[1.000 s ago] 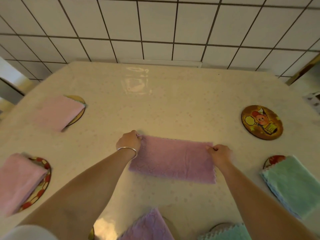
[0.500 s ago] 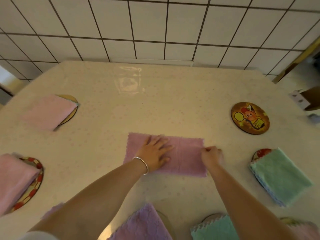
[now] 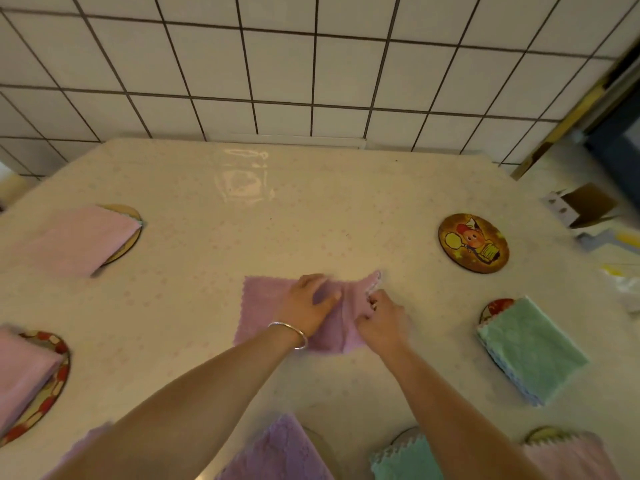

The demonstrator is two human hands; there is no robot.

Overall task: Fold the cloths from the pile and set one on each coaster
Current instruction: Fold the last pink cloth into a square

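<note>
A purple cloth (image 3: 263, 306) lies folded in the middle of the table. My left hand (image 3: 304, 306) presses flat on its middle with straight fingers. My right hand (image 3: 381, 318) pinches the cloth's right edge and has lifted it up and over toward the left. One round coaster (image 3: 472, 242) with a cartoon print lies bare at the far right. Folded cloths sit on the other coasters: pink (image 3: 79, 239) at far left, pink (image 3: 20, 372) at near left, green (image 3: 530, 348) at right, purple (image 3: 277, 452), green (image 3: 405, 460) and pink (image 3: 571, 457) along the near edge.
The table (image 3: 311, 209) has a glossy pale cover and meets a white tiled wall (image 3: 311, 64) at the back. A cardboard box and papers (image 3: 585, 206) lie beyond the table's right edge.
My left hand moved from the cloth's left corner to press on its middle. My right hand carried the right edge up and leftward, so the cloth is narrower.
</note>
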